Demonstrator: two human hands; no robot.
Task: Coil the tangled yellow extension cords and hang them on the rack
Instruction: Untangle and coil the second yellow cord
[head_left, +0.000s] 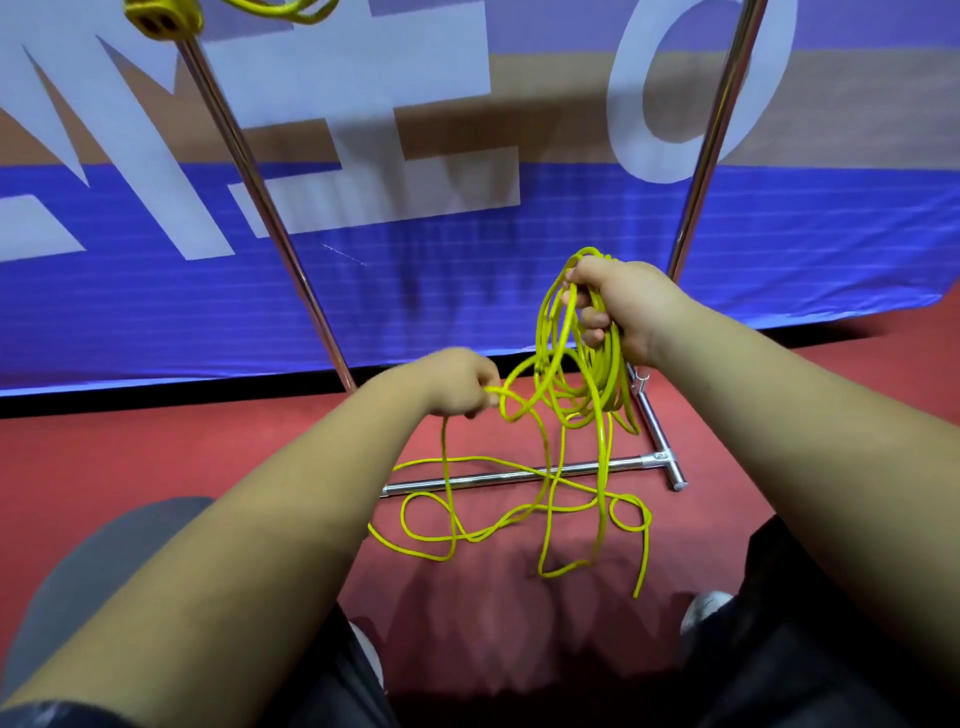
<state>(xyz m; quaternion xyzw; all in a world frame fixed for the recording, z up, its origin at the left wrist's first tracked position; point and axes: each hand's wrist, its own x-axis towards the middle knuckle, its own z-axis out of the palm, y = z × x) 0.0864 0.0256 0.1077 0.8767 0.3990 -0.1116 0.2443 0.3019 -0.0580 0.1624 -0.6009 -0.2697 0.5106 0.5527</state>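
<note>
My right hand (618, 306) grips several loops of a yellow extension cord (602, 374) that hang down from it. My left hand (460, 384), lower and to the left, pinches one strand of the same cord. The rest of the cord lies in loose tangled loops (467, 519) on the red floor, crossing the rack's base bar. The chrome rack (260, 208) stands behind my hands with two slanted uprights. Another yellow cord with its socket end (156, 15) hangs at the top left of the rack.
The rack's base bar (519, 475) and its T-joint (660, 460) lie on the red floor (156, 452) under the cord. A blue banner (467, 291) with large white letters stands right behind the rack. My shoes (704, 610) show at the bottom.
</note>
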